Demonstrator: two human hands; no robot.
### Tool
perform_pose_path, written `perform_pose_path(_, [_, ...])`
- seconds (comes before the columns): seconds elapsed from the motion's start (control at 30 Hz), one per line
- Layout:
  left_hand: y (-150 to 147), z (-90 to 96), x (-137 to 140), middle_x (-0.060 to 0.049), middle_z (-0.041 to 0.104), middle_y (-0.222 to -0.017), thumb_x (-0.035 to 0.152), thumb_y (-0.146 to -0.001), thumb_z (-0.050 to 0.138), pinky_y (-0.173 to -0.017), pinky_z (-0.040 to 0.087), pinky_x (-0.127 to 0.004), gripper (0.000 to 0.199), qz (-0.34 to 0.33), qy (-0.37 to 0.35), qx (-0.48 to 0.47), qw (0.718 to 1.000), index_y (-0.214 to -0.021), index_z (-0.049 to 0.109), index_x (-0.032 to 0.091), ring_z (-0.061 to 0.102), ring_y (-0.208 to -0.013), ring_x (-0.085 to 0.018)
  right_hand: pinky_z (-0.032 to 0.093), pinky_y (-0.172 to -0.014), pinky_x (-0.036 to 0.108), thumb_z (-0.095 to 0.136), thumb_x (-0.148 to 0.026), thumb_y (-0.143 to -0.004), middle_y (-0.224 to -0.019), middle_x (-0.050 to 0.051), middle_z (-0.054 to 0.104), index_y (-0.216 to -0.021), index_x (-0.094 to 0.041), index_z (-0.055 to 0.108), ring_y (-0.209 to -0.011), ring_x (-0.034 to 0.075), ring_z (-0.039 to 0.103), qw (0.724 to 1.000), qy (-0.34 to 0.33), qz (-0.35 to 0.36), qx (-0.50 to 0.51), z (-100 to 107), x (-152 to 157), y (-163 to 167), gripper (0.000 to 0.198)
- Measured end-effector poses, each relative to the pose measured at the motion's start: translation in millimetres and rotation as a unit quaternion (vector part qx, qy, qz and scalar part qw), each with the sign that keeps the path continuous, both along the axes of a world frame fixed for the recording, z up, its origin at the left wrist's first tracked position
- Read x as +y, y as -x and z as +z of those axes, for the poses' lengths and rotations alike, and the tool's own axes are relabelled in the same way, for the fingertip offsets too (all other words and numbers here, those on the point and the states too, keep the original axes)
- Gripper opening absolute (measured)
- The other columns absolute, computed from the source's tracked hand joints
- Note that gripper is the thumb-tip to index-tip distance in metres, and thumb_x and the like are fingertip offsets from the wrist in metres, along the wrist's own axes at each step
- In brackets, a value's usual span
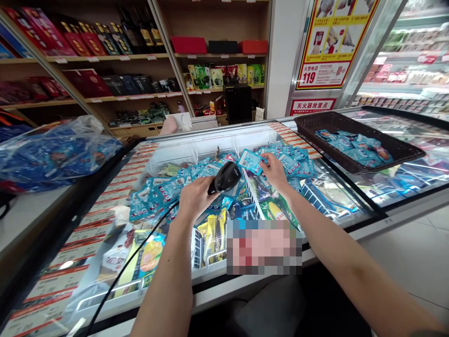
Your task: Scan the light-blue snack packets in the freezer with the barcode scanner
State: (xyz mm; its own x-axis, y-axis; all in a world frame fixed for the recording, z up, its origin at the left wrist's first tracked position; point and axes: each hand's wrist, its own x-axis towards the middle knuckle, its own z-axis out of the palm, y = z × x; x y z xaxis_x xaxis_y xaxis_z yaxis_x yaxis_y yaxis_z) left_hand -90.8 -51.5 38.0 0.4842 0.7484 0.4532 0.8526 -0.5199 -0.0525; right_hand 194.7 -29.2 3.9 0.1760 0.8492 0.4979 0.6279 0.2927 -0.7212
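My left hand (pixel 197 196) is wrapped round a black barcode scanner (pixel 227 177), whose head points to the right. A cable (pixel 140 248) trails from it down to the lower left. In my right hand (pixel 273 171) a blue ice cream packet (pixel 251 161) is pinched at its right edge, its printed back turned up, just beyond the scanner's head. Many similar blue packets lie beneath both hands on the freezer's glass top, in a left pile (pixel 171 189) and a right pile (pixel 293 159).
A brown plastic basket (pixel 417 152) with several blue packets stands at the right on the freezer. At the left lies a clear plastic bag (pixel 59 154) of blue packs. Wire baskets and yellow packs (pixel 212 234) show through the glass. Shelves (pixel 115 58) of bottles and boxes stand behind.
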Motion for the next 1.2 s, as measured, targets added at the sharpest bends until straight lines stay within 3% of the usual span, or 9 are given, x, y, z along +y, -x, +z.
perform_pose_path(0.37, [-1.9,-1.3,-0.4,-0.005,0.068,-0.1,0.039,-0.08,0.053,-0.067,0.043,-0.028,0.033,-0.009,0.002,0.001,1.0,-0.108,0.059,0.022,0.062,-0.092,-0.023,0.048,-0.068,0.032,0.044,-0.034,-0.087,-0.078,0.001,0.058,-0.113,-0.022,0.05,-0.063,0.017,0.056,1.0,0.011,-0.005,-0.01,6.7,-4.1,1.5,0.029])
perform_pose_path(0.73, [-4.5,2.7,-3.3,-0.006,0.067,-0.101,0.038,-0.08,0.054,-0.068,0.043,-0.028,0.035,-0.003,0.021,0.007,1.0,-0.11,0.059,0.022,0.062,-0.092,-0.023,0.047,-0.075,0.032,0.037,-0.032,-0.089,-0.089,0.004,0.062,-0.118,-0.021,0.047,-0.074,0.019,0.06,0.996,0.044,-0.024,-0.072,9.7,-7.7,6.0,0.033])
perform_pose_path(1.07, [-4.5,1.2,-2.9,-0.005,0.067,-0.101,0.038,-0.08,0.055,-0.067,0.042,-0.028,0.035,-0.002,0.023,0.015,1.0,-0.111,0.058,0.023,0.062,-0.092,-0.023,0.047,-0.074,0.032,0.037,-0.032,-0.09,-0.086,0.003,0.062,-0.116,-0.021,0.048,-0.073,0.018,0.06,0.997,0.023,-0.019,-0.065,10.0,-9.6,6.7,0.03])
perform_pose_path(1.2, [-5.0,2.1,-4.0,-0.005,0.067,-0.103,0.037,-0.08,0.054,-0.067,0.043,-0.028,0.034,0.011,0.022,0.015,1.0,-0.112,0.058,0.024,0.062,-0.094,-0.023,0.046,-0.077,0.033,0.035,-0.033,-0.091,-0.089,0.004,0.063,-0.124,-0.021,0.044,-0.077,0.019,0.061,0.996,0.017,-0.042,-0.074,15.4,-12.3,2.9,0.036])
